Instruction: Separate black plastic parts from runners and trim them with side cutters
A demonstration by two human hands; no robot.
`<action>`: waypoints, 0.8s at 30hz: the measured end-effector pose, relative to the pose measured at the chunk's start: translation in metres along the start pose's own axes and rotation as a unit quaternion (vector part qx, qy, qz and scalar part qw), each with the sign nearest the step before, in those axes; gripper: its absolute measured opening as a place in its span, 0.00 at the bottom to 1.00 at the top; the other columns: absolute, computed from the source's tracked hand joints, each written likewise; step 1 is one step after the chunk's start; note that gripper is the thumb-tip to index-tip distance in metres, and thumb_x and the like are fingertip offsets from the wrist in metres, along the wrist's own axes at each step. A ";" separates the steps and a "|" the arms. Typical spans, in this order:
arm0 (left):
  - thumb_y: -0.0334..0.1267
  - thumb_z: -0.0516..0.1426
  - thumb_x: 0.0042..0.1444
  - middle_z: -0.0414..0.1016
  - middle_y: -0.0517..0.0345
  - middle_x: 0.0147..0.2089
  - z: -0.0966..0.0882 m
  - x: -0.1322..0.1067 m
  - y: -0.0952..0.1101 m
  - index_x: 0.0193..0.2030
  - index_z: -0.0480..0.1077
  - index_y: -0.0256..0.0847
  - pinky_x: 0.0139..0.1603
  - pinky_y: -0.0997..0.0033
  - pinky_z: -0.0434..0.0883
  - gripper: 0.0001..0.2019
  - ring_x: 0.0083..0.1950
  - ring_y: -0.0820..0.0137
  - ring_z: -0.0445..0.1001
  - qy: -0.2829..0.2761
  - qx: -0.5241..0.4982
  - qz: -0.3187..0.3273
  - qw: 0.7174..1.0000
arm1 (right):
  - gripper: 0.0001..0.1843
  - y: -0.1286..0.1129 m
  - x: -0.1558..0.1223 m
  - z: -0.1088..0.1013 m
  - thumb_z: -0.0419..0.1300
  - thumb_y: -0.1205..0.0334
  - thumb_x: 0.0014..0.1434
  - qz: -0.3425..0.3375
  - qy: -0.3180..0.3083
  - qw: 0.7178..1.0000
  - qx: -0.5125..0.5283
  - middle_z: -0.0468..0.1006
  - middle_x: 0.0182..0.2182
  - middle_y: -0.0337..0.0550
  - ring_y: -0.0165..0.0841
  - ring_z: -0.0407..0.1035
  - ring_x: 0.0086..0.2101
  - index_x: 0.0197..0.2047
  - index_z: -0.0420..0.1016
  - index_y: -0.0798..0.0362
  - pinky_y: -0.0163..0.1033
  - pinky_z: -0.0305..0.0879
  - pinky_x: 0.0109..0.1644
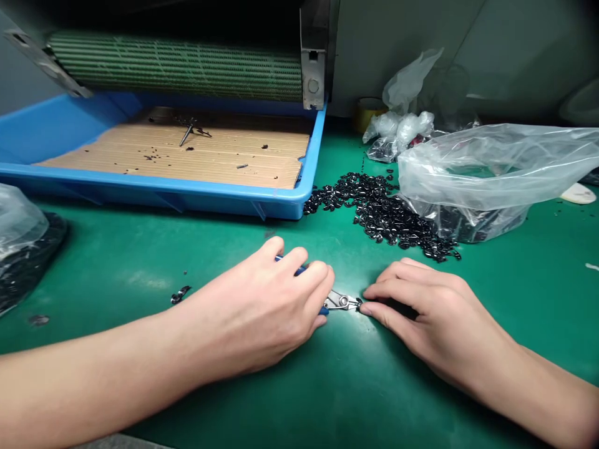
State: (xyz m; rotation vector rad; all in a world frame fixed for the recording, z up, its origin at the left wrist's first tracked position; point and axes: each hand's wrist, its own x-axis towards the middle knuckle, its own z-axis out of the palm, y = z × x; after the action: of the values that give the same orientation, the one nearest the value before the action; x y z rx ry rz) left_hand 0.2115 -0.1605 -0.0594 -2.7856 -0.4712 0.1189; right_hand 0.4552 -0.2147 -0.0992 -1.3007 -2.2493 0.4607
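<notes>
My left hand (266,299) is closed round the blue handles of a small pair of cutters (340,302), whose metal jaws point right. My right hand (421,305) rests on the green mat with its fingers pinched together at the jaw tips, holding something small and dark that I cannot make out. A heap of small glossy black parts (388,215) lies on the mat just beyond my right hand. One loose black piece (180,294) lies to the left of my left wrist.
A blue tray (196,190) lined with cardboard holds a few scraps under a green ribbed roller (178,65). A clear plastic bag (491,168) with black parts lies at right, knotted small bags (397,128) behind it, another bag (19,243) at the left edge.
</notes>
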 end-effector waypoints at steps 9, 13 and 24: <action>0.42 0.47 0.68 0.71 0.46 0.42 -0.005 0.006 -0.013 0.48 0.73 0.37 0.37 0.56 0.60 0.17 0.39 0.59 0.66 -0.007 0.036 0.059 0.998 | 0.08 0.008 0.004 -0.007 0.59 0.63 0.66 -0.017 -0.008 1.000 0.005 0.80 0.34 0.43 0.34 0.73 0.34 0.38 0.81 0.49 0.37 0.70 0.39; 0.42 0.47 0.69 0.71 0.46 0.43 -0.004 0.007 -0.015 0.48 0.74 0.38 0.37 0.56 0.61 0.16 0.39 0.60 0.67 -0.004 0.047 0.078 0.996 | 0.09 0.030 0.020 -0.015 0.59 0.63 0.65 0.021 0.100 0.992 -0.074 0.81 0.37 0.45 0.34 0.75 0.34 0.42 0.81 0.51 0.38 0.71 0.40; 0.42 0.46 0.69 0.69 0.52 0.36 -0.003 -0.005 -0.005 0.46 0.72 0.35 0.31 0.62 0.63 0.16 0.34 0.64 0.67 0.033 0.034 0.032 0.998 | 0.10 0.038 0.014 -0.030 0.56 0.63 0.67 -0.023 -0.004 0.992 -0.124 0.78 0.37 0.46 0.34 0.73 0.34 0.40 0.80 0.54 0.38 0.67 0.40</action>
State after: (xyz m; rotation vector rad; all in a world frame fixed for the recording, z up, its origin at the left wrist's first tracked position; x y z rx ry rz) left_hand 0.2060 -0.1589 -0.0549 -2.7294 -0.3546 0.0562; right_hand 0.4940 -0.1829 -0.0908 -1.3633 -2.3970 0.1736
